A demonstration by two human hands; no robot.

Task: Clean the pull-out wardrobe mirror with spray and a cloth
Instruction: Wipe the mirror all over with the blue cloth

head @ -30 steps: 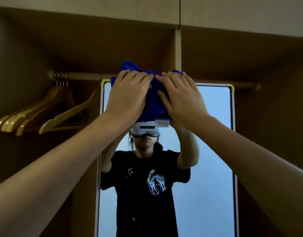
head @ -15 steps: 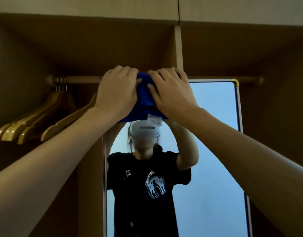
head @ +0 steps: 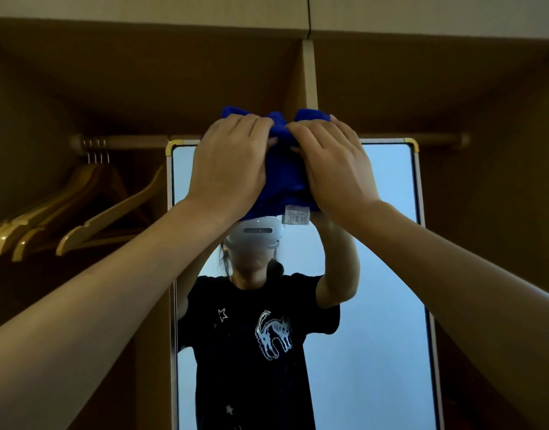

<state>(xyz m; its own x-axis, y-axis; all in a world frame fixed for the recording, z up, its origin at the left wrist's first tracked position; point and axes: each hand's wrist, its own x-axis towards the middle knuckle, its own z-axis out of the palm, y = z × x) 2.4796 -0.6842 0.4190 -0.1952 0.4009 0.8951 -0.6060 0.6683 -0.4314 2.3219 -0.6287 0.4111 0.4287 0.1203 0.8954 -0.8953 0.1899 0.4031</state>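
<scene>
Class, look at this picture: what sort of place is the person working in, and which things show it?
Most likely inside a bedroom wardrobe: wooden hangers hang from a rail, and a tall framed mirror stands between the wooden panels.

Both hands, left (head: 228, 169) & right (head: 333, 169), press blue cloth (head: 282, 184) on mirror (head: 388, 193) top edge.

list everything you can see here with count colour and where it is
cloth: 1, blue, white tag at its lower edge, pressed to the top of the mirror
mirror: 1, pale frame with gold top corners, centre, reflecting the person
hangers: several, light wood, on the left of the rail
rail: 1, wooden, across the wardrobe behind the mirror top
wardrobe: 1, brown, all around
left hand: 1, on the cloth's left
right hand: 1, on the cloth's right
</scene>
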